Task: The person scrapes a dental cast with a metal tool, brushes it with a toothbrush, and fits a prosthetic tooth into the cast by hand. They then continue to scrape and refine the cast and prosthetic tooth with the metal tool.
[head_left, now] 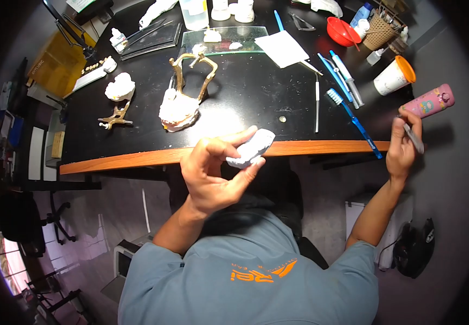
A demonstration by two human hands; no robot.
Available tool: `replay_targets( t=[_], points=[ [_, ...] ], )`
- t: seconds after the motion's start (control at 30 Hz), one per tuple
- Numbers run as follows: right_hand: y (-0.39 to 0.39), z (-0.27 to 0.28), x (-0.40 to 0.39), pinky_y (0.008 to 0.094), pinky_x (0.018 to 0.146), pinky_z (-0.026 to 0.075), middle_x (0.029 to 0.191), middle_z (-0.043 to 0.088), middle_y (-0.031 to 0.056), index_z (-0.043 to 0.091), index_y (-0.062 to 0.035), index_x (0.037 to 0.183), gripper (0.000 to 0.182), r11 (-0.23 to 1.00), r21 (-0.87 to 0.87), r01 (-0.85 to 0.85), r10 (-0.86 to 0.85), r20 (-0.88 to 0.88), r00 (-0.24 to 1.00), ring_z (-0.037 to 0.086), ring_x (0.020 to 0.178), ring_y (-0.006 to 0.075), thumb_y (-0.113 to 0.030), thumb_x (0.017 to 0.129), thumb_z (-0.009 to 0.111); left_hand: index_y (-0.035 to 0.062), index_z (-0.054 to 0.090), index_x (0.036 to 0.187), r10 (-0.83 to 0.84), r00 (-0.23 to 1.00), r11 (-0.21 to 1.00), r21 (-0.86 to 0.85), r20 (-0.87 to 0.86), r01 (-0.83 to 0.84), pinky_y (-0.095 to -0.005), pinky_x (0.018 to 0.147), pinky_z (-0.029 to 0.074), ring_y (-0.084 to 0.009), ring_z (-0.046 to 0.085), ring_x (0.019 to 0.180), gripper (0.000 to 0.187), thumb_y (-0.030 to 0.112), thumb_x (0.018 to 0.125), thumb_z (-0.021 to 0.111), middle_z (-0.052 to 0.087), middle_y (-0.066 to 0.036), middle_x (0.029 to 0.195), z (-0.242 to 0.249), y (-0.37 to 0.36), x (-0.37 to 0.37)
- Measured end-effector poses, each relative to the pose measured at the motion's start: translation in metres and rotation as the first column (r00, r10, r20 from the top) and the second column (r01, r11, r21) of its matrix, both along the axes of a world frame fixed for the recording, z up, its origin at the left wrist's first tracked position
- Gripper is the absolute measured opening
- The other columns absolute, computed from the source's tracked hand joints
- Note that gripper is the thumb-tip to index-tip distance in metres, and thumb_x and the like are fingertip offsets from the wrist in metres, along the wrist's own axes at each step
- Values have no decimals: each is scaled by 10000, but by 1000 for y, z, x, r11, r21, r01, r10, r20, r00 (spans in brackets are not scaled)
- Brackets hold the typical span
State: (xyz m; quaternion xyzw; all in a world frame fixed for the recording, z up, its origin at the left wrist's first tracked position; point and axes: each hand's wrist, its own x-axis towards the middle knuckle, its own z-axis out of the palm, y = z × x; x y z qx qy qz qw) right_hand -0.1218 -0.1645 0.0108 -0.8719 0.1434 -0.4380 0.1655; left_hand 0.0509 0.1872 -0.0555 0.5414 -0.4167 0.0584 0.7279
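My left hand [213, 173] pinches a white plaster cast [255, 147] between thumb and fingers, just in front of the table's edge. My right hand [402, 149] is raised at the right, closed around a slim grey tool [414, 140] whose kind I cannot make out. Close beside its fingertips lies a pink bottle [429, 101]. Beyond my left hand stands a brass-coloured dental articulator [210, 81] with a plaster model [178, 111] on it. Another plaster model [119, 88] on a metal frame sits to the left.
The black table [153, 146] has a wooden edge. On its right lie a blue toothbrush [357, 122], a syringe [346, 78], a metal instrument [317, 105] and a cup with an orange lid [394, 76]. Farther back are a red bowl [343, 32], white paper [282, 49] and a glass slab [251, 37].
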Motion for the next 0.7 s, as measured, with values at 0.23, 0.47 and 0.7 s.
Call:
replay_targets(
  t=[0.23,0.47,0.7],
  points=[
    [126,-30,51,243,655,515,1154,627,176,650,59,1140,581,729,409,-549,434,344,832,627,802,139,-457,1150,385,21,593,941,353,917,914,142,188,-381,-402,974,604,-329,782,1064,402,-4,739,940,779,-272,1079,-12,31,-14],
    [191,-45,90,287,855,647,1074,674,161,685,54,1052,178,495,564,-661,547,388,741,754,978,193,128,899,737,17,580,937,353,897,901,163,265,-402,-529,1069,546,-358,781,1062,388,-6,761,925,778,-269,1073,-10,30,-2],
    [205,-47,100,259,785,654,1086,702,167,719,42,1033,167,538,556,-633,504,390,771,759,953,178,109,890,775,14,546,839,321,916,896,238,240,-376,-383,893,637,-354,777,1058,407,-13,733,938,759,-309,1072,4,27,8]
  ],
)
